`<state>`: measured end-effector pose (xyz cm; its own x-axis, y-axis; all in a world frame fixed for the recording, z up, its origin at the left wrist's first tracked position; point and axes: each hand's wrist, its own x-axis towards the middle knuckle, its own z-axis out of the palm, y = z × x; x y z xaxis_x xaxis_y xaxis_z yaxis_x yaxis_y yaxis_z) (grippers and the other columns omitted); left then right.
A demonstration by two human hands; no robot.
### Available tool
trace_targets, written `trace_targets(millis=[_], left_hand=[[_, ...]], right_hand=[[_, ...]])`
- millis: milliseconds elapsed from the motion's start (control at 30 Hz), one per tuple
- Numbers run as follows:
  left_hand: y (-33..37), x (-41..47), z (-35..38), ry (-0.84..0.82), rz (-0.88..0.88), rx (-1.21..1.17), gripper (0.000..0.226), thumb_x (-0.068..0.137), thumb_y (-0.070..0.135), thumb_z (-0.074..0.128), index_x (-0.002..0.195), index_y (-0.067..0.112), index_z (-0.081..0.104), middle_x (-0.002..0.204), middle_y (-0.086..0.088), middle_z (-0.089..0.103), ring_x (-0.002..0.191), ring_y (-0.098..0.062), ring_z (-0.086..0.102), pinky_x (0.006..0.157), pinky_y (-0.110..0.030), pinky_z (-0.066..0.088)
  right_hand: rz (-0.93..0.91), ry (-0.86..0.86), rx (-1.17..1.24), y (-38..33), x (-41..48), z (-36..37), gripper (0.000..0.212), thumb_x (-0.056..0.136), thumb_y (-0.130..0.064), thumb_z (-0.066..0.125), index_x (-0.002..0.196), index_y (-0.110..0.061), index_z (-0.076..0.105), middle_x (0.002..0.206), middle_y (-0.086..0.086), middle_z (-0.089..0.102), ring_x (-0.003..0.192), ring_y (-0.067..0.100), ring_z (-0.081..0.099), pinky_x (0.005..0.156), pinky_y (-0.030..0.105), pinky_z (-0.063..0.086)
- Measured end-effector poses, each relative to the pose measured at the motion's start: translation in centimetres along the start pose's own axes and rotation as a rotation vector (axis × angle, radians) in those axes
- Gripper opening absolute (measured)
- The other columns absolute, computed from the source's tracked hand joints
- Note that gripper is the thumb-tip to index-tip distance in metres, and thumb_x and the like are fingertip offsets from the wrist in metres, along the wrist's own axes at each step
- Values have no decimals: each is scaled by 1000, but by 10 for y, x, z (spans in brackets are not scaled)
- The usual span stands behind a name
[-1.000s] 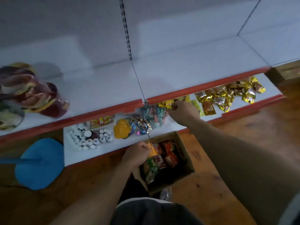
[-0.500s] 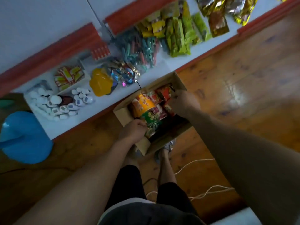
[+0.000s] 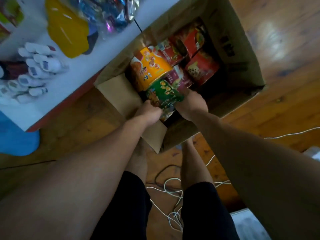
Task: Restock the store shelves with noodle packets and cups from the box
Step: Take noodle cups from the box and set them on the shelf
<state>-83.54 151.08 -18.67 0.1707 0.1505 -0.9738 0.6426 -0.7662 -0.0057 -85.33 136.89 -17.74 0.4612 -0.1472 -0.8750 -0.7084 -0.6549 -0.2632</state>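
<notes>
An open cardboard box point(image 3: 230, 40) stands on the wooden floor against the bottom shelf. Inside lie a green noodle cup point(image 3: 163, 94), an orange noodle cup point(image 3: 150, 66) just beyond it, and several red noodle packets point(image 3: 200, 70) toward the far side. My left hand point(image 3: 149, 112) grips the green cup from its near left side. My right hand point(image 3: 192, 103) holds the same cup from the right, fingers hidden behind it. The cup sits tilted at the box's near edge.
The low white shelf point(image 3: 52, 99) with a red edge holds small white bottles point(image 3: 32, 73), a yellow plastic item point(image 3: 67, 30) and shiny wrapped goods point(image 3: 112, 13). A blue object point(image 3: 15, 141) sits at the left. White cables point(image 3: 173, 196) trail on the floor between my legs.
My right hand left the shelf and came down into the box. Both hands closed on the green cup. My head has tilted down and nearer to the box.
</notes>
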Motion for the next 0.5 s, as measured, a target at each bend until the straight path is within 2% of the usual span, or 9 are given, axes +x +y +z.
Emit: trace_targets(millis=[133,233,333,400,500], left_hand=[[-9,26,9,-19,-9,1,72,97,28,51,158,21,11,160,-6,27,143,-31,31,117,-40,30],[-11,35,13,-20,7,-41,69,92,27,52,155,22,24,155,-6,37,139,-32,37,114,-40,34],[-12,34,19,-2,22,-154,69,87,26,57,151,21,33,150,-7,43,134,-32,41,111,-42,36],[-15,31,21,7,35,-228,67,86,23,58,150,22,36,147,-5,46,132,-30,44,109,-41,38],[-18,22,22,-7,58,-316,58,90,14,54,146,19,41,133,0,50,125,-25,46,98,-32,37]], right_hand=[[54,-45,53,10,25,19,54,87,-31,59,139,-28,44,126,7,57,110,30,57,91,41,51],[80,-105,89,15,36,26,60,87,-25,60,143,-28,40,135,6,51,119,28,53,95,39,50],[91,-74,138,22,40,31,55,88,-20,57,141,-29,45,131,6,54,113,28,55,91,38,52],[89,-59,156,25,39,29,53,88,-17,57,139,-28,48,126,5,56,106,25,56,83,35,51],[95,-61,219,31,31,21,44,92,-14,56,134,-24,54,117,2,55,97,19,51,73,27,41]])
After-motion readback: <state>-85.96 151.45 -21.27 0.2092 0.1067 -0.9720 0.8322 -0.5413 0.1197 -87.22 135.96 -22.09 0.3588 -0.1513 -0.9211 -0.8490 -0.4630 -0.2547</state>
